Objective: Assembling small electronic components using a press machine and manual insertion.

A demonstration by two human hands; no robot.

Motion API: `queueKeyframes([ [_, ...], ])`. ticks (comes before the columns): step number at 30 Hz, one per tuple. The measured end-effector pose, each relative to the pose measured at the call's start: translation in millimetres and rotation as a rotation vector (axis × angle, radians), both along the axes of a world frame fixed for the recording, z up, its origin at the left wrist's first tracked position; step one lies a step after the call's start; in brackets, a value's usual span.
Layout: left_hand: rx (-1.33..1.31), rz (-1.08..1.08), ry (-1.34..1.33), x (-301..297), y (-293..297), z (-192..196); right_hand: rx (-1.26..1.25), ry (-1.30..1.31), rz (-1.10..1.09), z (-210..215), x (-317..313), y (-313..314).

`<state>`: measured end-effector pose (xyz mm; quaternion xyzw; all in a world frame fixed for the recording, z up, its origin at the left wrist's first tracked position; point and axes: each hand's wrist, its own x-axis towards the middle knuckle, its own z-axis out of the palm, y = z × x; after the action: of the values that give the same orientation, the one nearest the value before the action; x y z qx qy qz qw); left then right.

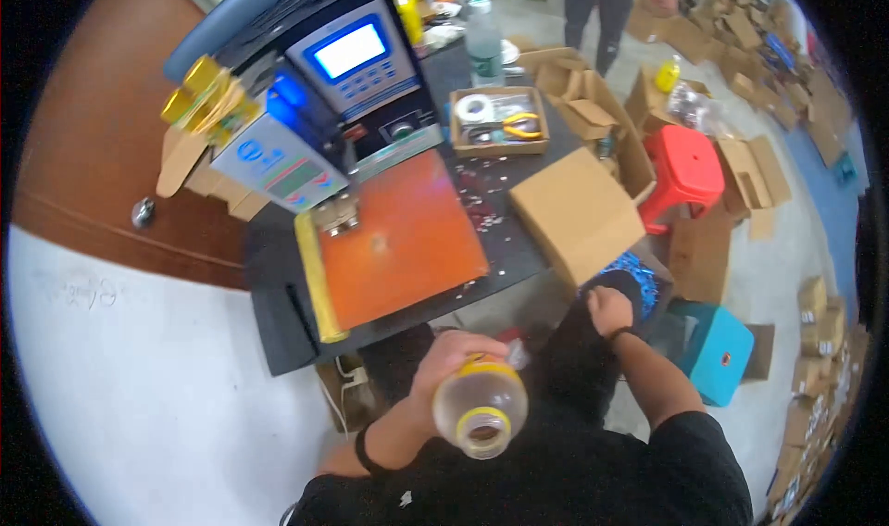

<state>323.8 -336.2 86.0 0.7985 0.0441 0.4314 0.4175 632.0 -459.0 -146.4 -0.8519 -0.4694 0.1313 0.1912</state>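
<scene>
My left hand (451,364) is wrapped round a clear plastic bottle (482,398) with a yellow label band and a yellow ring at its neck. The bottle is tilted, its uncapped mouth facing up toward me, in front of my body. On my right knee rests my right hand (608,310), fingers curled in; whatever they may hold is hidden. Ahead of the bottle, an orange mat (398,239) covers part of the black table (505,225). A machine with a lit screen (350,52) stands at its back.
A small cardboard tray (498,146) holds tape and yellow-handled pliers. Beside it stands a tall clear bottle (483,40). A closed carton (576,213) sits at the table's right edge. A red stool (685,169), a teal stool (713,355) and many boxes fill the right. Another person (597,12) stands beyond.
</scene>
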Motion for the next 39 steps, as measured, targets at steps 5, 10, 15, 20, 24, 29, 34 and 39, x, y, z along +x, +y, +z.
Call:
queueKeyframes([
  [5, -0.093, 0.002, -0.143, -5.6, 1.4, -13.6, 0.026, -0.004, 0.012, 2.1, -3.3, 2.3],
  [10, -0.165, 0.030, -0.044, -14.9, 1.7, -13.4, -0.043, -0.024, 0.017, -3.2, -5.3, 5.1],
  [15, -0.175, 0.024, -0.087, -23.4, 5.9, -17.2, -0.046, -0.073, 0.031, -9.5, -7.2, 4.6],
  [20, -0.183, 0.000, -0.040, -38.5, 11.3, -16.1, -0.043, -0.094, 0.039, -8.5, -13.3, 3.9],
  [24, -0.186, -0.015, -0.101, -46.0, 11.7, -24.6, -0.054, -0.137, 0.037, -9.5, -13.7, 3.3],
  [29, -0.143, -0.026, -0.175, -54.9, 16.5, -33.8, -0.083, -0.138, 0.050, -2.9, -20.7, 10.1],
  [34, -0.165, 0.015, -0.188, -55.4, 11.9, -35.5, -0.074, -0.113, 0.044, 2.3, -23.1, 15.2],
  [39, -0.156, 0.045, -0.206, -53.8, 9.9, -34.0, -0.150, -0.069, 0.033, 10.4, -23.9, 19.2],
])
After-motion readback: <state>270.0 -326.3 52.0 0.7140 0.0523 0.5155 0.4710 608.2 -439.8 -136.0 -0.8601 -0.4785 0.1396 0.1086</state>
